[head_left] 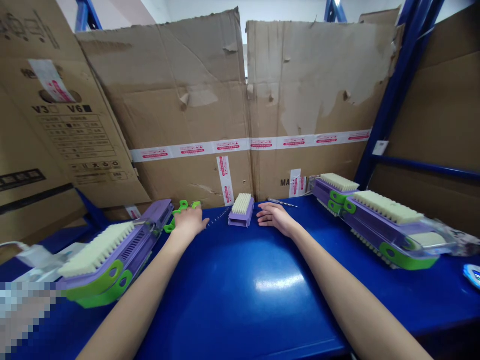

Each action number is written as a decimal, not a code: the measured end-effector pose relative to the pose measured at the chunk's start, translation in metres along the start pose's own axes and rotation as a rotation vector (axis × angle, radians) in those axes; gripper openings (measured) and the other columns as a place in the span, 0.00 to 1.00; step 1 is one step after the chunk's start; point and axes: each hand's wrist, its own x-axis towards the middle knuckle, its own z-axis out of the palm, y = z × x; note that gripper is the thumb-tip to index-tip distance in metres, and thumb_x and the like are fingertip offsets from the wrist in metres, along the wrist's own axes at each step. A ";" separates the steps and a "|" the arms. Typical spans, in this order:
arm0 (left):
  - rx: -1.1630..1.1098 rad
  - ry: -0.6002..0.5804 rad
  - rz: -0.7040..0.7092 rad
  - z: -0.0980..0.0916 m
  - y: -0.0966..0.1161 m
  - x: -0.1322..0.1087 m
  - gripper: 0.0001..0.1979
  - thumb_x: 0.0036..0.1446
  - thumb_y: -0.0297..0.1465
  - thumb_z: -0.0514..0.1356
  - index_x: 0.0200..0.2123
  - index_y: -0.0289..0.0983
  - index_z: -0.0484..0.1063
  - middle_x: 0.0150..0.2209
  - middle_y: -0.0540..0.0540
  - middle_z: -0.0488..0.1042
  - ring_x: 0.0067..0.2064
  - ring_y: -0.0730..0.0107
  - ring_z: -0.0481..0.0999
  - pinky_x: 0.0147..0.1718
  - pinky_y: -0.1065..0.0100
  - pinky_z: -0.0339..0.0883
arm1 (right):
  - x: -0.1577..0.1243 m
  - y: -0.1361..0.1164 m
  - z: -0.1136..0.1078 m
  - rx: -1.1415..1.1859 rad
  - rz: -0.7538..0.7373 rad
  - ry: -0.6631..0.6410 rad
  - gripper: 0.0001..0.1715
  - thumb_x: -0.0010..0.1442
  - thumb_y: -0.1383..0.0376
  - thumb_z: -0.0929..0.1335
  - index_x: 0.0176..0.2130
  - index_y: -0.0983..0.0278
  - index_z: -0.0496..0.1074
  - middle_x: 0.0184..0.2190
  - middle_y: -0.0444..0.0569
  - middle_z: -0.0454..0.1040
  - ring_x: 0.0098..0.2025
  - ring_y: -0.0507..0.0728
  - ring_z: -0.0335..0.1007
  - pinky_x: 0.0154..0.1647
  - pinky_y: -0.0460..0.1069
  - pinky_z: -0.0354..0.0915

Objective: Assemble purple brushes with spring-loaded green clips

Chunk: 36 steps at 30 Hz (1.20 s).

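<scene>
My left hand [188,221] is at the back of the blue table, fingers reaching over bright green plastic pieces [183,205], thumb out to the side. Its fingertips are partly hidden, but nothing shows lifted in it. A thin coil-like strand [220,217] lies just right of that thumb. Between my hands sits a small purple block with a ribbed cream top [242,209]. My right hand [275,218] is just right of the block, apart from it, fingers loosely spread and holding nothing. Behind that hand lies a slim metal tool [283,203].
Purple and green assemblies with cream ribbed pads stand at left [108,255] and right [390,220]. A white plug and power strip [41,257] lie far left. Cardboard sheets [180,100] wall the back, beside a blue post [390,95]. A round blue-white item [473,275] sits at the right edge.
</scene>
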 end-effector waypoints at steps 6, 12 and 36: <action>-0.039 0.026 0.093 0.002 0.008 -0.002 0.16 0.57 0.30 0.50 0.48 0.32 0.66 0.46 0.34 0.73 0.48 0.50 0.73 0.42 0.56 0.65 | 0.000 -0.001 0.000 -0.006 -0.004 -0.003 0.09 0.57 0.68 0.64 0.41 0.66 0.67 0.26 0.49 0.75 0.25 0.53 0.73 0.31 0.50 0.72; -0.185 0.084 0.278 0.005 0.028 -0.006 0.14 0.56 0.34 0.54 0.44 0.35 0.69 0.43 0.37 0.73 0.45 0.55 0.74 0.41 0.60 0.65 | 0.000 0.000 0.000 -0.011 -0.005 -0.004 0.10 0.58 0.67 0.64 0.41 0.66 0.68 0.26 0.49 0.75 0.26 0.53 0.73 0.31 0.51 0.72; -0.014 -0.034 -0.055 -0.003 -0.038 -0.012 0.20 0.51 0.19 0.46 0.44 0.33 0.71 0.46 0.32 0.74 0.46 0.53 0.75 0.44 0.54 0.60 | 0.001 0.000 -0.001 -0.025 -0.008 0.026 0.09 0.57 0.67 0.64 0.41 0.66 0.68 0.26 0.49 0.75 0.25 0.53 0.73 0.32 0.51 0.72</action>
